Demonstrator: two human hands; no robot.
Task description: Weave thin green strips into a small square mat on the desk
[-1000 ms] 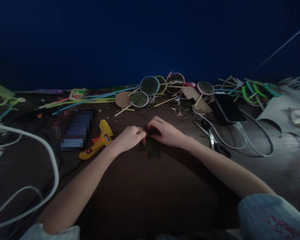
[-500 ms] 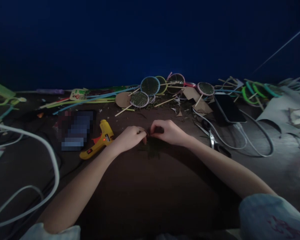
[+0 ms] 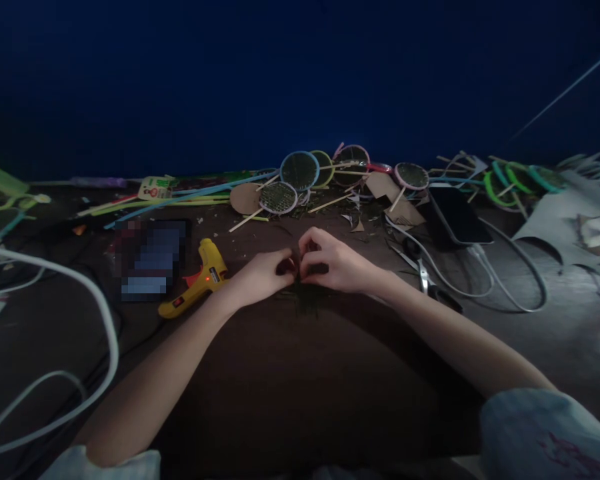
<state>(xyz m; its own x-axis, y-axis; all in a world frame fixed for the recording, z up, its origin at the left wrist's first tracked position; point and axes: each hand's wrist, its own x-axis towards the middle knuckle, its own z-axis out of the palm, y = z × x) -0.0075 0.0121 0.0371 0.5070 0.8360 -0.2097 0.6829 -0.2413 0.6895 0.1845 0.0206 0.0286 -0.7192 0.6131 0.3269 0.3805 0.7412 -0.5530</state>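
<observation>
Near the middle of the table, my left hand (image 3: 264, 275) and my right hand (image 3: 334, 261) meet fingertip to fingertip. Both have curled, pinching fingers, with a gap showing inside each curl. What lies between the fingertips is too dark and small to name. Just below them, a dark green frayed bit (image 3: 307, 303) shows faintly against the tabletop. Beside my left wrist lies a yellow hot glue gun (image 3: 211, 270) with a small red light on. Scissors (image 3: 423, 275) with dark handles rest to the right of my right hand.
Small round mesh rackets (image 3: 300, 171) with sticks lie along the back, among cardboard pieces (image 3: 404, 212) and scraps. A blurred-out phone (image 3: 153, 257) is at left; another phone (image 3: 460, 215) at right has a white cable (image 3: 523, 308). A thick white cable (image 3: 111, 327) loops at far left.
My right hand has risen slightly and its fingers have bent more upright. My left fingers have shifted a little, opening a wider gap inside their curl. The hands stay together.
</observation>
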